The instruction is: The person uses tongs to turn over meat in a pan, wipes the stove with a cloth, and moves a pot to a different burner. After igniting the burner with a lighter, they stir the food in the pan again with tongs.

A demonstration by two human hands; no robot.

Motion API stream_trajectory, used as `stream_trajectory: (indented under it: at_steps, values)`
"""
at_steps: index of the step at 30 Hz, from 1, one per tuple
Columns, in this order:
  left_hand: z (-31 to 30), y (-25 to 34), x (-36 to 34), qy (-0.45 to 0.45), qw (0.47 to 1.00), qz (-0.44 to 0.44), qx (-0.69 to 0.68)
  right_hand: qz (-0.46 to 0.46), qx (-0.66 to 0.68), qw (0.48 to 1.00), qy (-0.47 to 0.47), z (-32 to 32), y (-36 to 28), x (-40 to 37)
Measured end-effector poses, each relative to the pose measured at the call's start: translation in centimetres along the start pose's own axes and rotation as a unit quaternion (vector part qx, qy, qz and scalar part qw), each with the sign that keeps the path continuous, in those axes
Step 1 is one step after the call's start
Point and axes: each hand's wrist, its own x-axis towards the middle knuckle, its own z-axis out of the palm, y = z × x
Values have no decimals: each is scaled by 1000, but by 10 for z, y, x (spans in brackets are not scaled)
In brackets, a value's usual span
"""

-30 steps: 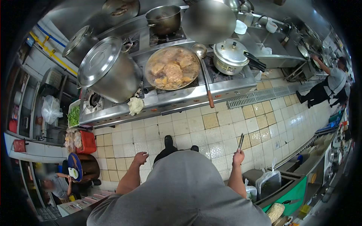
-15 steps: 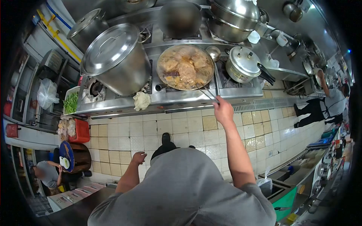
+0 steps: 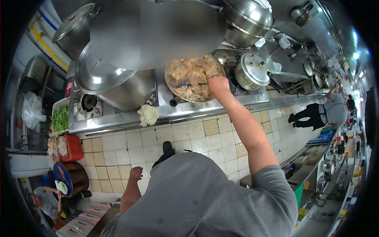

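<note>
My right hand (image 3: pixel 218 86) is closed over the right side of a wide pan (image 3: pixel 169 87) of simmering brown stew with large pieces of meat (image 3: pixel 193 75). In it are thin metal tongs, mostly hidden by the hand, their tips down at the food. Just behind the hand, a ladle (image 3: pixel 222 58) rests beside the pan. My left hand (image 3: pixel 136 173) hangs low at my side over the tiled floor, its fingers loosely curled with nothing in them.
A large lidded stockpot (image 3: pixel 126 89) stands left of the pan, a pressure cooker (image 3: pixel 252 71) right. A cloth (image 3: pixel 148 115) hangs on the stove's front edge. One person (image 3: pixel 49 203) sits at lower left; another (image 3: pixel 335 108) stands at right. A grey blur hides the back burners.
My right hand has moved forward and left from the stove's front edge to over the pan, carrying the tongs. The view has shifted and turned slightly. My left hand stays low.
</note>
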Motion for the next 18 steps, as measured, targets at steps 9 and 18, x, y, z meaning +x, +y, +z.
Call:
stream_trajectory:
  at_steps: [9, 18]
  values:
    - [-66, 14, 143, 30, 789, 432, 436, 96, 34, 994, -39, 21, 4, 30]
    - [-81, 72, 117, -62, 956, 188, 217, 197, 235, 951, -36, -24, 37, -2]
